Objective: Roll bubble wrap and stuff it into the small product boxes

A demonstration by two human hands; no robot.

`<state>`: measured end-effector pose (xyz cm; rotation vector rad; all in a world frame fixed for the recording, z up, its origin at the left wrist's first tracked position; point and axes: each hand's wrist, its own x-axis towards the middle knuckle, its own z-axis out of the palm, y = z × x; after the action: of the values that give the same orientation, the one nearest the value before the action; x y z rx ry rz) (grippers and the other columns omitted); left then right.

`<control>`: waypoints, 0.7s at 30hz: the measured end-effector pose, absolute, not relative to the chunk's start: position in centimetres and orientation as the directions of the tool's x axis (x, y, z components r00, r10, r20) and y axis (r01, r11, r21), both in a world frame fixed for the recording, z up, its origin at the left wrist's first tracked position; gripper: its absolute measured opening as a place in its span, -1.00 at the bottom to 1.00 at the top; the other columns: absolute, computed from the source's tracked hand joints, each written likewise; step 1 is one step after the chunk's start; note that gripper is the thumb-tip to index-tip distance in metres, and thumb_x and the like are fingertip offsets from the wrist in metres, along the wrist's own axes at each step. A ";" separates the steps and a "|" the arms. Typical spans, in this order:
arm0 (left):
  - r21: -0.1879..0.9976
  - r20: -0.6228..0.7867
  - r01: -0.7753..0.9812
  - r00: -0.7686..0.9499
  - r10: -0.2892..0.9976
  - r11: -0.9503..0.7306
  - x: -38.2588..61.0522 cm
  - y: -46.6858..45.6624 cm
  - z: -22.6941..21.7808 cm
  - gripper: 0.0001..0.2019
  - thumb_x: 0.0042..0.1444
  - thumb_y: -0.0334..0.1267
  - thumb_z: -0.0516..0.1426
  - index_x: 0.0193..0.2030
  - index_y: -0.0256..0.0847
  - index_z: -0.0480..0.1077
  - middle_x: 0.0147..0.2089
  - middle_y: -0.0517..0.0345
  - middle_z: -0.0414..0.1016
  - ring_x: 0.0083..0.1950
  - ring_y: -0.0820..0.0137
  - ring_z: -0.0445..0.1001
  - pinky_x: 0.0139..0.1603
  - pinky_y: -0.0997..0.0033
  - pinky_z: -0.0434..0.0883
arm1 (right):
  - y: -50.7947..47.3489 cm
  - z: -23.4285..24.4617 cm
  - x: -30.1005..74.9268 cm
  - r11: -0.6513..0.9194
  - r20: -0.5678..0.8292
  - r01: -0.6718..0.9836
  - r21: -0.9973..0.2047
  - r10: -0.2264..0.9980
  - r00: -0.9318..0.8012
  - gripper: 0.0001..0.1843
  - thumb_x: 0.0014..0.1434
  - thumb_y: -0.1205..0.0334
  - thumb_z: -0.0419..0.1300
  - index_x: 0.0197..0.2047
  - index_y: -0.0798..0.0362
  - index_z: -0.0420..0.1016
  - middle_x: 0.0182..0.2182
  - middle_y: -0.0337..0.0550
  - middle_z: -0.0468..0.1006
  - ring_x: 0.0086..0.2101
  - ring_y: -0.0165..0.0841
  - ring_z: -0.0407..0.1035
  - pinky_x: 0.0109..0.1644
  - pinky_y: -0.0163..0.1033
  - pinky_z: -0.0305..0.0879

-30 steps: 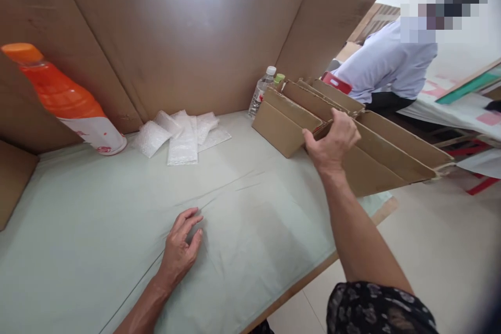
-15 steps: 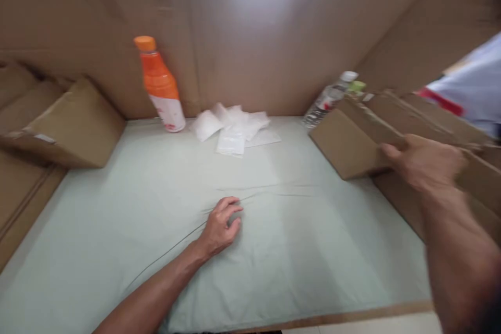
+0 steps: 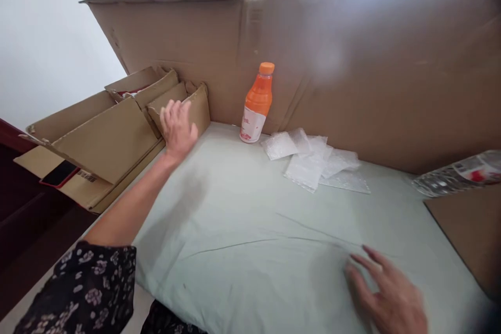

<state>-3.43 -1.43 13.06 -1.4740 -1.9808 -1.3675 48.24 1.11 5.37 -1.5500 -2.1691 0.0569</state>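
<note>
My left hand (image 3: 177,128) is stretched out to the left with its fingers apart, at the near end of a row of folded cardboard boxes (image 3: 113,135) that lean on the table's left side. It holds nothing. My right hand (image 3: 385,295) lies low at the bottom right, fingers spread over the pale green cloth (image 3: 250,229), also with nothing in it. An orange bottle (image 3: 257,104) stands upright against the cardboard wall (image 3: 352,62). Beside it lies a small heap of bubble-wrap bags (image 3: 313,159).
A clear plastic bottle (image 3: 457,177) lies on its side at the right edge, above a flat brown cardboard piece (image 3: 469,229). A dark phone in a red case (image 3: 58,173) rests on the leftmost cardboard. Beyond the left table edge the floor is dark.
The view has swung from the right side to the left. My left hand left the cloth and reached to the left boxes. My right hand let go of the right boxes and came down onto the cloth.
</note>
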 end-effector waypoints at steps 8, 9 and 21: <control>0.413 0.541 0.863 -0.489 0.684 0.291 -10.2 0.5 14.6 -0.43 0.02 -0.51 0.03 0.24 -0.33 0.33 -0.06 -0.17 0.54 0.13 -0.01 0.45 0.22 -0.11 0.31 | -5.9 0.3 45.1 0.643 0.512 0.736 -0.211 0.714 -0.478 -0.68 0.33 0.01 0.08 -0.13 -0.02 0.59 0.01 0.00 0.61 -0.10 -0.12 0.56 -0.11 -0.02 0.49; 0.388 0.567 0.887 -0.442 0.695 0.248 -9.3 -0.5 14.4 -0.44 0.03 -0.51 0.02 0.22 -0.33 0.34 -0.07 -0.14 0.55 0.09 0.03 0.47 0.19 -0.06 0.35 | -6.0 0.6 45.1 0.657 0.510 0.728 -0.196 0.702 -0.497 -0.70 0.34 0.03 0.09 -0.12 -0.02 0.59 0.02 -0.01 0.61 -0.10 -0.14 0.55 -0.10 -0.04 0.48; 0.713 0.667 0.700 -0.659 0.348 -0.040 0.0 -24.7 9.1 -0.24 0.01 -0.19 0.30 0.37 0.15 0.19 0.32 0.14 0.38 0.37 0.07 0.33 0.44 -0.12 0.23 | -6.6 1.9 36.5 0.745 0.517 0.473 -0.471 0.667 -0.536 -0.63 0.30 0.29 0.18 0.16 -0.08 0.46 0.09 0.00 0.56 0.03 -0.17 0.51 0.06 -0.04 0.50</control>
<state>0.03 -24.70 9.07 -1.1140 -1.9525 -1.7543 36.46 -6.65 1.86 -0.8531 -2.2408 0.3578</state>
